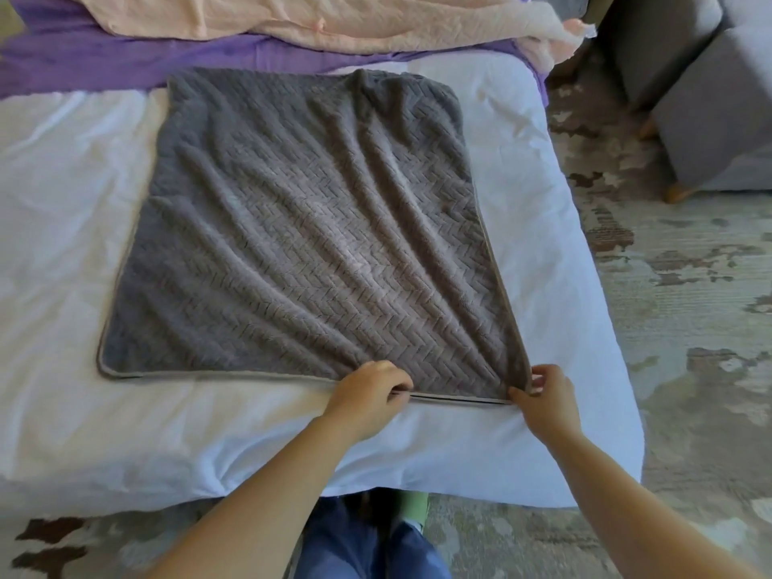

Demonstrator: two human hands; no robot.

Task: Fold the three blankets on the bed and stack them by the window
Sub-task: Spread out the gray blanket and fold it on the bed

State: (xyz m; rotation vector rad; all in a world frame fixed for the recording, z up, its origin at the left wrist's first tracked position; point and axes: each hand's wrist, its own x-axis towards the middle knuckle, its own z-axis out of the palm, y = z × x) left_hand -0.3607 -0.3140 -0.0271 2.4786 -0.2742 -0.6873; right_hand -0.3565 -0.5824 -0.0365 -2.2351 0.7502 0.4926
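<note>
Pinched in the grip of the left hand (367, 394) was the near hem of the gray blanket (292, 227), and its near right corner was clamped by the right hand (543, 394). It was spread, creased, on the bed (62, 181), with a purple blanket (83, 60) and a pink blanket (292, 14) beyond it.

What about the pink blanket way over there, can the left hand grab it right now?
Probably not. The left hand is busy pinching the near edge of the grey blanket, and the pink blanket lies across the bed, beyond the whole grey one. Nothing blocks it; it just looks too far.
</note>
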